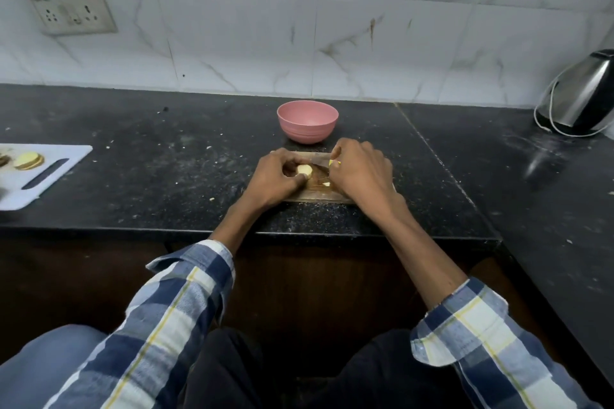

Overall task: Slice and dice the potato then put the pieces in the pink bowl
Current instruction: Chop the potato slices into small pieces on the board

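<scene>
my left hand pinches the potato, the knife gripped in my right hand just right of those fingertips.

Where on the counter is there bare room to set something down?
Free: between the white board and left hand; between the right hand and kettle. Crowded: wooden board, pink bowl just behind.

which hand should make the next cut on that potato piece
Right: the right hand already holds the knife beside the potato piece, which the left hand pins on the wooden board.
</scene>
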